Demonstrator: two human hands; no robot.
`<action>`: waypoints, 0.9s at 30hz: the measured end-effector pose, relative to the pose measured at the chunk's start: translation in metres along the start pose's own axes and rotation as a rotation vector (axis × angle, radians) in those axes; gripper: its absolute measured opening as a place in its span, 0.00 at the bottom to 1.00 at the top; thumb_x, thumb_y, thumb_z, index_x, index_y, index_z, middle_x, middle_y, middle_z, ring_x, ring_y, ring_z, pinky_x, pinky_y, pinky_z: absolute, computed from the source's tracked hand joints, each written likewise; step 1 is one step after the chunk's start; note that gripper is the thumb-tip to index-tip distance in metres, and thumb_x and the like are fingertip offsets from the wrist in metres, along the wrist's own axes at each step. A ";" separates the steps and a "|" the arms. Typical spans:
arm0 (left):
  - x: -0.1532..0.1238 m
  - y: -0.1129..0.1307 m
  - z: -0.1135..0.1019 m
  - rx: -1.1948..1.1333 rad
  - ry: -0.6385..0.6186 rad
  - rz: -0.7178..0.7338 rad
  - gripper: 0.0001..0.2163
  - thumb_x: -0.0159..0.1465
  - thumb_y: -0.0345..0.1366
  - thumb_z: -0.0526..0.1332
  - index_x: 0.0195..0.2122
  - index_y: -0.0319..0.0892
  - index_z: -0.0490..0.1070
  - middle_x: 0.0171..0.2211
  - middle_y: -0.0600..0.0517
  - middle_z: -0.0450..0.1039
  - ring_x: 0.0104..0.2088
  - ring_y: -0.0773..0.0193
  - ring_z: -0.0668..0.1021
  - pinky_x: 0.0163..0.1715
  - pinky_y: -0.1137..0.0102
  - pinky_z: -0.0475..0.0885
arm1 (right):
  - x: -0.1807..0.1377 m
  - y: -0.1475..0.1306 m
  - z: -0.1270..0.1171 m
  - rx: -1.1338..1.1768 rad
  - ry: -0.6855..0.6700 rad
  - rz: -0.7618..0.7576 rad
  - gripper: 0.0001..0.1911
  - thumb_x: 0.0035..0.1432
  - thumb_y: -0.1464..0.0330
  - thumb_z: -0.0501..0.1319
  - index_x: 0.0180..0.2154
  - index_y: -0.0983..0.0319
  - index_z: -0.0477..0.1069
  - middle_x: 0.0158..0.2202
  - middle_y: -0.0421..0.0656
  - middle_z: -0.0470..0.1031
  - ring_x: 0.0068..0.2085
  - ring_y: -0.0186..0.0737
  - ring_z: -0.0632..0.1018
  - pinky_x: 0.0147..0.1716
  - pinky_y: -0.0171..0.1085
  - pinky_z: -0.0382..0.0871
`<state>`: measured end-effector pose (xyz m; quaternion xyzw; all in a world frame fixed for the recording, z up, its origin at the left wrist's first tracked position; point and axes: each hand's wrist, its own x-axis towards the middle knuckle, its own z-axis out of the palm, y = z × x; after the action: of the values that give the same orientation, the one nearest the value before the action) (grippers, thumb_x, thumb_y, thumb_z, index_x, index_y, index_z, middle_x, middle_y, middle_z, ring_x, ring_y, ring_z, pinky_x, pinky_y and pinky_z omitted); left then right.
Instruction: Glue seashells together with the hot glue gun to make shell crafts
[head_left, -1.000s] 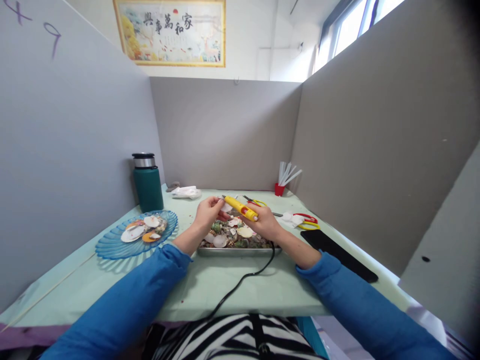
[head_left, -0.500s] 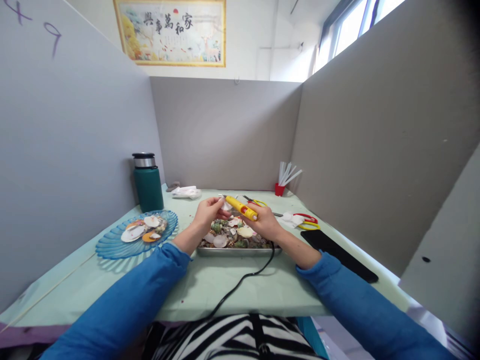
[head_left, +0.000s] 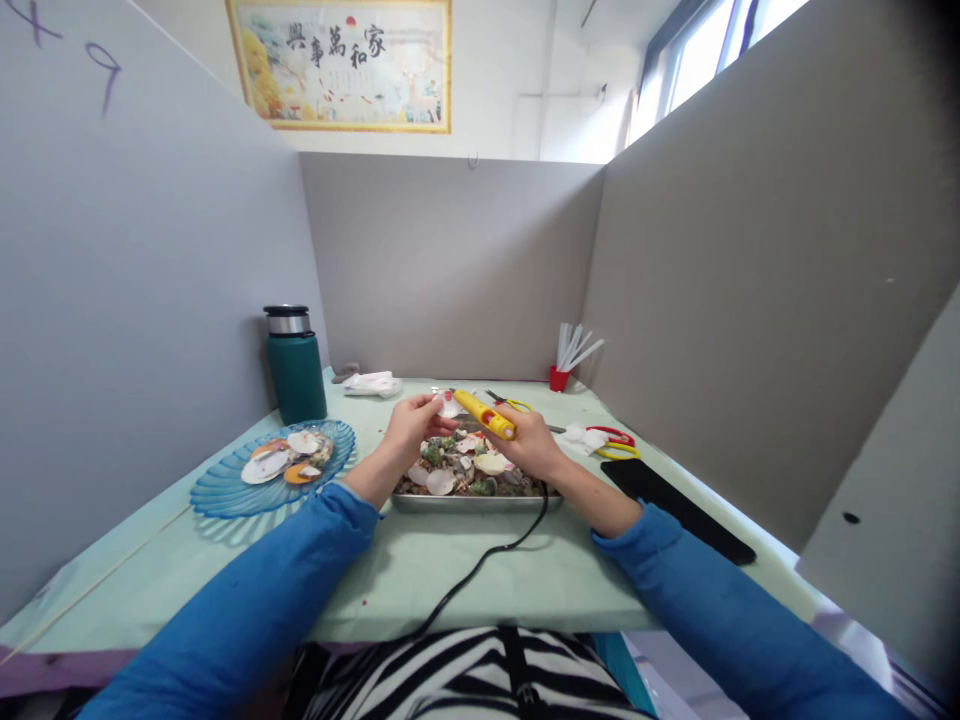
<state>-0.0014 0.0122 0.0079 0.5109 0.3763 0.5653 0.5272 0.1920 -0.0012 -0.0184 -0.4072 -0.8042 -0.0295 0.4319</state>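
Observation:
My left hand pinches a white shell that has a small red spot on it. Wrapped around a yellow hot glue gun is my right hand; the gun's tip points at the shell, and whether the two touch I cannot tell. A black cord runs from the gun toward the table's front edge. Beneath both hands lies a metal tray full of shells and small stones. On the left, a blue scalloped plate bears several shells, white and orange.
A green bottle stands behind the plate. White tissue lies at the back. To the right are a red cup of glue sticks, red-and-yellow scissors and a black flat slab. Grey partitions enclose the table.
The shell has turned slightly, and its red spot now shows. My right hand and the glue gun have shifted only a little.

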 end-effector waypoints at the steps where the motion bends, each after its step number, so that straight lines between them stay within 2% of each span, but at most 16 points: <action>1: -0.001 0.000 0.000 0.010 -0.014 -0.004 0.06 0.58 0.32 0.60 0.33 0.35 0.66 0.17 0.50 0.72 0.18 0.66 0.76 0.21 0.75 0.73 | 0.000 0.000 0.000 -0.001 -0.001 0.000 0.10 0.56 0.64 0.58 0.37 0.62 0.72 0.26 0.41 0.73 0.27 0.35 0.72 0.28 0.30 0.61; 9: -0.004 0.002 0.003 0.039 -0.041 0.008 0.09 0.57 0.36 0.63 0.32 0.36 0.66 0.17 0.50 0.72 0.18 0.66 0.77 0.20 0.76 0.72 | 0.000 0.000 0.000 -0.002 0.006 -0.001 0.10 0.55 0.64 0.58 0.36 0.62 0.72 0.26 0.40 0.73 0.26 0.35 0.71 0.28 0.30 0.60; 14: -0.004 0.002 0.002 0.049 -0.024 0.024 0.07 0.59 0.35 0.61 0.32 0.36 0.66 0.17 0.50 0.72 0.18 0.66 0.76 0.21 0.76 0.72 | 0.000 -0.002 -0.001 -0.008 0.008 0.001 0.09 0.55 0.64 0.58 0.36 0.62 0.72 0.27 0.41 0.73 0.27 0.35 0.72 0.29 0.31 0.60; 21: -0.005 0.001 0.004 0.079 -0.094 0.042 0.08 0.56 0.35 0.63 0.33 0.36 0.67 0.18 0.51 0.73 0.20 0.65 0.77 0.23 0.73 0.74 | 0.000 -0.005 -0.003 -0.056 -0.033 -0.017 0.09 0.55 0.65 0.58 0.36 0.61 0.73 0.26 0.41 0.73 0.27 0.36 0.71 0.29 0.31 0.60; 27: -0.001 0.001 0.001 0.028 -0.010 0.040 0.07 0.57 0.33 0.62 0.33 0.36 0.67 0.18 0.52 0.72 0.20 0.66 0.77 0.23 0.74 0.74 | 0.000 -0.004 -0.003 -0.060 -0.034 -0.011 0.09 0.55 0.65 0.58 0.37 0.61 0.73 0.27 0.42 0.74 0.27 0.36 0.72 0.29 0.31 0.60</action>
<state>-0.0004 0.0105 0.0085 0.5283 0.3711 0.5681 0.5104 0.1909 -0.0051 -0.0150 -0.4161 -0.8123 -0.0491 0.4058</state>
